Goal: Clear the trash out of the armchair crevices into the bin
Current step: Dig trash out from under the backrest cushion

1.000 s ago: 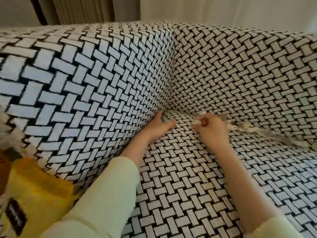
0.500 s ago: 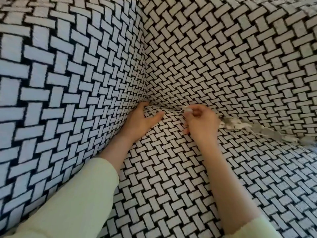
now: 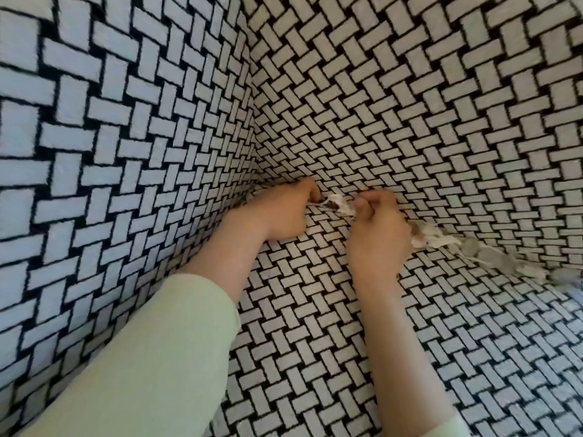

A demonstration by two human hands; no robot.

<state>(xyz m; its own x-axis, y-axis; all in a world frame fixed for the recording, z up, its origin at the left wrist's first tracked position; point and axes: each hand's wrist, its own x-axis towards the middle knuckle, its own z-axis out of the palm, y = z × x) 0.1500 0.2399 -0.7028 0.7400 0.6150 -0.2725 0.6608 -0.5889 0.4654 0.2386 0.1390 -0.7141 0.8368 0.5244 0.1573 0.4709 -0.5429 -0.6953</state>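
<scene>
The armchair point(image 3: 132, 146) has a black-and-white woven cover. Both my hands are at its back left corner, where seat meets backrest. My right hand point(image 3: 375, 234) has its fingers curled and pinches a scrap of white paper trash point(image 3: 342, 206) pulled up from the crevice. My left hand point(image 3: 284, 212) sits just left of it, fingers curled into the crevice and touching the same scrap's left end. More crumpled white and grey trash point(image 3: 441, 241) lies along the crevice to the right of my right hand. The bin is out of view.
The left armrest wall rises close on the left and the backrest point(image 3: 426, 105) fills the upper right. The seat cushion point(image 3: 315, 342) spreads toward me under both forearms.
The camera has moved closer to the corner, so the yellow bag at lower left has left the view. My left hand went from lying flat on the seat to reaching into the crevice beside the scrap.
</scene>
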